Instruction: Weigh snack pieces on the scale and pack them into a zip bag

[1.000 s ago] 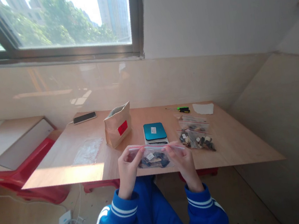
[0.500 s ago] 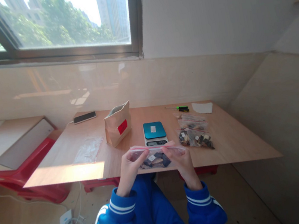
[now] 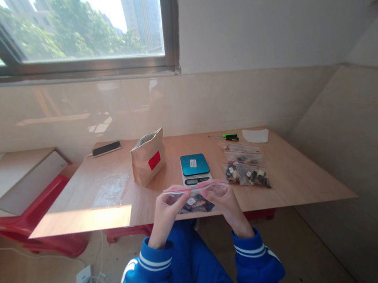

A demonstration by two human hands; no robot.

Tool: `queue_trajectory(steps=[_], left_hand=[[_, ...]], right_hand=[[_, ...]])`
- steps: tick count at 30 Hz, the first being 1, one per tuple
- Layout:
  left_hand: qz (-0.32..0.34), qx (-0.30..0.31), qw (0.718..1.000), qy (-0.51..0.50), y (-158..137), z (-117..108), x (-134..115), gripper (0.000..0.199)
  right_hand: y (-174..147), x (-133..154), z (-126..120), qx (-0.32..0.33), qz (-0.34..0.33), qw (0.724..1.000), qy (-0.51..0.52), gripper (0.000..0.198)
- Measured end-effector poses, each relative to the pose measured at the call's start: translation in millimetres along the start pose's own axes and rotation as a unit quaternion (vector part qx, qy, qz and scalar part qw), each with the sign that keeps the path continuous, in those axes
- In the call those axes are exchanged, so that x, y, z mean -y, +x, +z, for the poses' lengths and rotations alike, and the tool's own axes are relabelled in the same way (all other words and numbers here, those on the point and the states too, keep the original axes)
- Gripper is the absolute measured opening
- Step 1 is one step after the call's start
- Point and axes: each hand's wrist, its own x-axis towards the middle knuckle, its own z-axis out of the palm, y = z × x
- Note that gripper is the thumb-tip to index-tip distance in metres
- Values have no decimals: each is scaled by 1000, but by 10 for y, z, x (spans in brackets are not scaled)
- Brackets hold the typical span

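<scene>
Both hands, left hand (image 3: 166, 208) and right hand (image 3: 224, 201), pinch a zip bag (image 3: 195, 199) taut along its seal (scale (image 3: 195, 168) at twelve o'clock).

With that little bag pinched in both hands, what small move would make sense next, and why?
Probably run the fingertips along the red zip strip to press it closed. Both the left hand and the right hand grip the top edge of the small clear bag, which holds dark pieces. Similar filled bags lie right of the scale. Whether the strip is already shut cannot be told.
</scene>
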Motion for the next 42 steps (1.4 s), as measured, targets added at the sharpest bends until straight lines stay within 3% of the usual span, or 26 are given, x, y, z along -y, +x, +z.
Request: queue_trajectory(steps=[9, 12, 17, 23, 27, 30, 33, 35, 37, 39, 41, 42], left_hand=[[11, -24, 1000, 16, 99, 125, 24, 20], [9, -48, 999, 20, 131, 179, 56, 21], [-3, -52, 999, 3, 161, 213, 142, 22], [-9, -39, 999, 2, 142, 241, 175, 20], [1, -80, 997, -1, 137, 313, 207, 19], [-17, -74, 997, -2, 169, 330, 244, 21], [-46, -10, 999, 10, 210, 263, 254, 29], [-50, 9, 999, 11, 225, 176, 242, 37], [-42, -1, 999, 21, 230, 74, 222, 39], [-32, -20, 998, 40, 235, -26, 205, 36], [-22, -43, 997, 54, 243, -111, 197, 34], [-18, -57, 997, 55, 249, -148, 195, 33]], right_hand=[[64, 10, 25, -87, -68, 992, -62, 12], [75, -16, 26, -67, -68, 995, -29, 11], [85, -44, 31, -31, -6, 999, 10, 19], [94, -27, -7, -72, -41, 995, -49, 13], [91, -39, 1, -91, -75, 990, -75, 12], [76, -60, -24, -100, -46, 992, -60, 15], [73, -1, -234, -120, -11, 991, -60, 20], [114, 110, -518, -183, -24, 981, -57, 26], [210, 239, -888, -281, -58, 957, -41, 40], [347, 315, -1277, -324, -58, 942, -65, 62], [485, 280, -1615, -335, -15, 930, -151, 81], [535, 216, -1749, -354, 16, 906, -232, 90]])
